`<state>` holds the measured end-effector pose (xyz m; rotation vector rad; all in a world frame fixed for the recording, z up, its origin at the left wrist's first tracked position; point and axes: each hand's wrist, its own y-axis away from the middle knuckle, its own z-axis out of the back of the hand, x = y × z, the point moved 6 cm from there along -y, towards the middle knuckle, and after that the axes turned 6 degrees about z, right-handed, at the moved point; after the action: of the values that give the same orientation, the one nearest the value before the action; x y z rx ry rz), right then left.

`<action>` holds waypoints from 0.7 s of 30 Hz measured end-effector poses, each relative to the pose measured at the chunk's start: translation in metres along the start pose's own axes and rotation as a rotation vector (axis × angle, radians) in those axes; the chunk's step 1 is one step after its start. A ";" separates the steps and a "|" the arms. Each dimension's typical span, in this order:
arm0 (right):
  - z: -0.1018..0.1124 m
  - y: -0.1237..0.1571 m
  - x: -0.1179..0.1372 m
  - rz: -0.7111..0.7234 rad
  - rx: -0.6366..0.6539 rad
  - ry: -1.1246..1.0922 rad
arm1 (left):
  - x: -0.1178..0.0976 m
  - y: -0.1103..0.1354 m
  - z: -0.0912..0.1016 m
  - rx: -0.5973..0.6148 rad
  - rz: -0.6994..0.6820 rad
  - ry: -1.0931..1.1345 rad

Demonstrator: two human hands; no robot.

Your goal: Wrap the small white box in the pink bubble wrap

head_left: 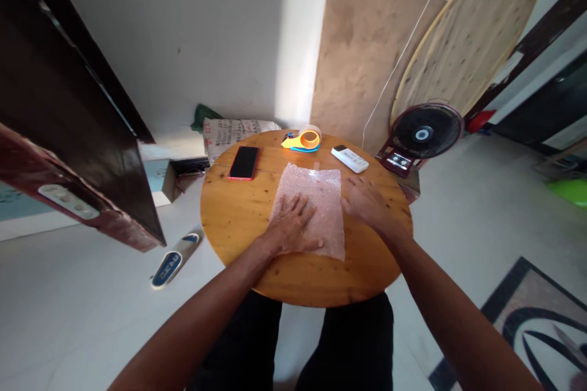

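We had a round wooden surface before us, and a sheet or pouch of pinkish bubble wrap lay flat near its middle. We could not tell whether the wrap was a single layer or a sleeve, nor whether it enclosed anything. Our left hand pressed palm down on its left part, that grip spread wide with the fingers apart. Our right hand lay low beside the wrap's right edge, its grip loosely spread, thumb away from the fingers; we could not tell whether the thumb touched the plastic.

Beyond the wrap, near the far rim, we saw a yellow-and-blue tape dispenser carrying a roll of clear tape. A red-edged phone lay to the left of it, dark screen up, and a white handheld device lay to the right, close to our right fingers.

Past the surface, a printed sack sat against the wall; its contents were hidden from us. On the floor at our left we had a blue-and-white slipper.
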<state>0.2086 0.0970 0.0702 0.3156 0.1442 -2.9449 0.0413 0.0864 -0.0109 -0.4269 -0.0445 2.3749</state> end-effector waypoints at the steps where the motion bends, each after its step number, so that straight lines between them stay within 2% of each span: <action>1: -0.001 0.006 -0.007 -0.053 0.001 0.006 | 0.000 0.000 0.000 0.001 0.001 0.000; 4: -0.018 0.021 -0.031 -0.199 0.073 -0.056 | 0.000 0.000 0.000 -0.001 0.004 -0.002; 5: -0.023 0.025 -0.037 -0.209 0.081 -0.098 | 0.000 0.000 0.000 -0.002 0.004 -0.003; 7: -0.026 0.033 -0.051 -0.254 0.035 -0.187 | 0.001 0.000 0.000 -0.002 0.004 -0.004; 10: -0.015 0.046 -0.058 -0.284 -0.095 -0.446 | 0.001 0.001 0.000 0.003 0.003 0.001; 12: 0.002 0.050 -0.040 -0.165 -0.162 -0.707 | 0.000 0.001 0.002 0.008 0.004 0.012; 15: 0.024 0.045 0.011 0.095 -0.101 -0.932 | -0.001 0.001 0.003 0.016 0.015 0.027; 17: 0.027 0.031 0.039 0.187 -0.060 -0.895 | -0.001 0.001 0.004 0.018 0.023 0.025; 18: 0.027 0.022 0.046 0.203 -0.092 -0.835 | -0.002 0.001 0.004 0.017 0.024 0.022; 21: 0.007 -0.007 0.050 0.191 -0.120 -0.688 | -0.003 0.000 0.005 0.008 0.014 0.024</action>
<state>0.1577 0.0954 0.0663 -0.6568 0.1786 -2.6589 0.0417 0.0844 -0.0053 -0.4530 -0.0208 2.3824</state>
